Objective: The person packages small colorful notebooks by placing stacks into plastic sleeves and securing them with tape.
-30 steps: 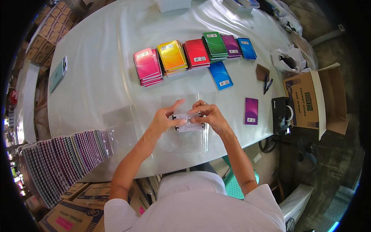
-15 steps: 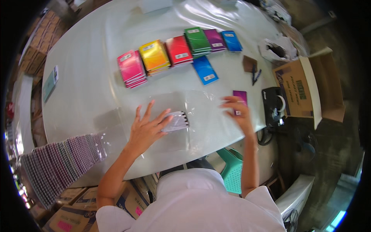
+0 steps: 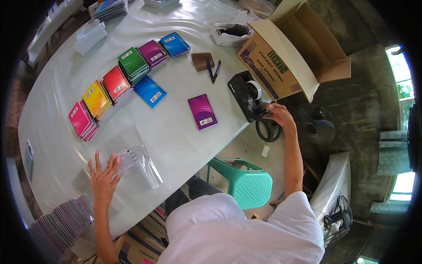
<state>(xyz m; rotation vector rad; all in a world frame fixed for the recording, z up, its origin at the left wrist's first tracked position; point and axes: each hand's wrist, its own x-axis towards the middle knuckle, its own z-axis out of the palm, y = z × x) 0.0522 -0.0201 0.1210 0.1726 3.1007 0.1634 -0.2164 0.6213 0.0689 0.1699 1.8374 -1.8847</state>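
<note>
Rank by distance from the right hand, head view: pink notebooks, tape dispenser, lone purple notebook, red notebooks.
1. Tape dispenser: right at the right hand, by the table's edge.
2. Lone purple notebook: left of the dispenser.
3. Red notebooks: farther left, within the row.
4. Pink notebooks: the row's left end.

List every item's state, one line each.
Spiral pad: lying on clear plastic
Left hand: spread, at the pad
Tape dispenser: loaded
Right hand: at the dispenser's end, grip unclear
Cardboard box: open
Lone purple notebook: closed
Pink notebooks: closed, stacked
Green stool: unoccupied
</note>
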